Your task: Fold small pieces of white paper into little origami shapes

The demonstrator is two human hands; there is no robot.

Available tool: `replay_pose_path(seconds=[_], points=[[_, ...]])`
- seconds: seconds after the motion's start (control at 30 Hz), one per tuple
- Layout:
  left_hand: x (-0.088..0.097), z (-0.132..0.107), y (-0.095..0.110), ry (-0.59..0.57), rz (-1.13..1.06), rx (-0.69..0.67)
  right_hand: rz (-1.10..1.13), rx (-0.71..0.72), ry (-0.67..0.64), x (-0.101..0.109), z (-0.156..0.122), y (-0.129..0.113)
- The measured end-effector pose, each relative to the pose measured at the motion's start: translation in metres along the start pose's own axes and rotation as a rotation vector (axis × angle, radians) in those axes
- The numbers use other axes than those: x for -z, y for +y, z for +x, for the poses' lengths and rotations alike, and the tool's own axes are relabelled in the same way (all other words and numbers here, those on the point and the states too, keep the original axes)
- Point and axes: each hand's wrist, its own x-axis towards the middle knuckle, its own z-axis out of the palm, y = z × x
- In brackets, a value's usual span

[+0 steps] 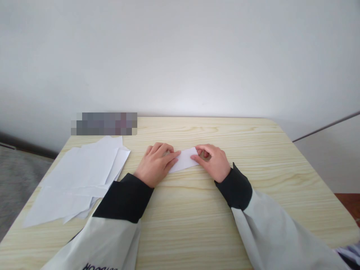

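Note:
A small folded white paper (pixel 184 160) lies flat on the light wooden table (pixel 213 210), near its middle. My left hand (pixel 157 163) lies on the paper's left end, fingers stretched flat and pressing it down. My right hand (pixel 212 161) is at the paper's right end, fingers curled and pinching its edge between thumb and fingertips. Part of the paper is hidden under both hands.
A loose pile of white sheets (pixel 81 180) covers the table's left side, reaching its left edge. A blurred patch (pixel 104 123) sits at the table's far edge. A plain white wall (pixel 180 56) rises behind the table.

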Motion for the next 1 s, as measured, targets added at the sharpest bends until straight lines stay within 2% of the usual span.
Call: replay_pose_path(seconds=[0.27, 0.43, 0.7, 1.0], points=[[0.002, 0.000, 0.002, -0.020, 0.015, -0.003, -0.064, 0.305, 0.037, 0.000, -0.007, 0.004], [0.002, -0.001, 0.002, -0.025, 0.011, 0.002, -0.070, 0.468, -0.078, 0.004, -0.009, 0.007], [0.003, 0.000, 0.000, -0.048, -0.036, -0.003, -0.143, 0.522, -0.210, 0.011, -0.006, 0.007], [0.005, 0.001, 0.002, -0.064, -0.015, -0.011, -0.079, 0.542, -0.108, 0.010, -0.005, 0.009]])
